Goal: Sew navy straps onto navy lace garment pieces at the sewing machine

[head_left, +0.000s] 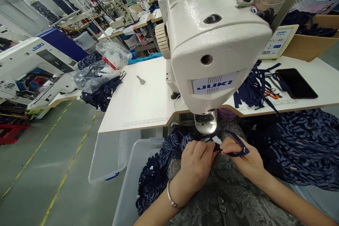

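My left hand (198, 160) is closed, its fingers pinching a dark navy fabric strap (239, 150) just below the sewing machine (219, 49). Across from it, my right hand (246, 159) pinches the same strap, which loops up over its fingers. The two sets of fingertips nearly meet, with a small white label (216, 140) beside them. Above the hands sits the machine's metal presser area (206, 123). Patterned navy fabric (172, 148) hangs by my left hand, and more patterned navy fabric (307, 144) lies right of my right arm.
A phone (298, 83), orange-handled snips (272, 94) and a heap of navy straps (250, 86) lie on the right of the white table (143, 102). A small metal piece (141, 79) is on its left. Clear plastic bins (107, 159) stand below. A cardboard box (315, 44) is at the back right.
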`<state>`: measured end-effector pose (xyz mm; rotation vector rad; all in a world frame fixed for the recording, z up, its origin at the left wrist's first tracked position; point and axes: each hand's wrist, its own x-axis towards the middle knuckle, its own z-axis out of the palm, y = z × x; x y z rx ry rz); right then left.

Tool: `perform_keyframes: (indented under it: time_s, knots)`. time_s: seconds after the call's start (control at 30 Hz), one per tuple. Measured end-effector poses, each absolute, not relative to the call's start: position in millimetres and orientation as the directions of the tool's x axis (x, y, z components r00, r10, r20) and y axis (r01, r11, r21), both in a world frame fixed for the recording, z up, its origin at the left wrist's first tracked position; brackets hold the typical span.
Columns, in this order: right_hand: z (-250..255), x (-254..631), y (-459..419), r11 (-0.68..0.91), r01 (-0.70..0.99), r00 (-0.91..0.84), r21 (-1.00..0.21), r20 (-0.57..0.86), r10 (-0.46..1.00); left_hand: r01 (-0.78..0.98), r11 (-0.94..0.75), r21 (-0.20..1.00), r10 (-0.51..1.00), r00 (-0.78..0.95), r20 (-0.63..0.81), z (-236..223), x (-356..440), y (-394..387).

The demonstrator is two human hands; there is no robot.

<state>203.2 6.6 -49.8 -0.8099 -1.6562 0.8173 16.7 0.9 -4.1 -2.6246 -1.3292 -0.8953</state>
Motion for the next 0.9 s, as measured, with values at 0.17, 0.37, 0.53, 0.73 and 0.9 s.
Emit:
perform_keyframes:
  time_s: [0.17, 0.37, 0.53, 0.73, 0.9]
  knots:
    - [-46.1, 205.3, 5.4, 0.542, 0.167, -0.226, -0.823, 0.503, 0.834, 0.752, -0.634, 0.182, 0.709, 0.471, 0.524, -7.3, 13.9, -1.3]
    - [-39.6, 203.5, 6.4, 0.482, 0.165, -0.237, -0.861, 0.439, 0.866, 0.729, -0.641, 0.243, 0.717, 0.454, 0.53, -4.3, 16.6, 1.4]
    - [-23.1, 198.0, 9.0, 0.205, 0.249, -0.219, -0.946, 0.151, 0.964, 0.659, -0.51, 0.553, 0.86, 0.38, 0.34, 6.0, 19.7, 9.0]
    - [-1.2, 194.8, 29.2, 0.145, 0.377, -0.233, -0.915, 0.058, 0.971, 0.628, -0.375, 0.682, 0.916, 0.361, 0.172, 25.9, 17.1, 25.6]
    - [-6.5, 187.2, 55.1, 0.233, 0.472, -0.172, -0.85, 0.17, 0.97, 0.786, -0.445, 0.43, 0.881, 0.296, 0.37, 21.1, 12.3, 44.7]
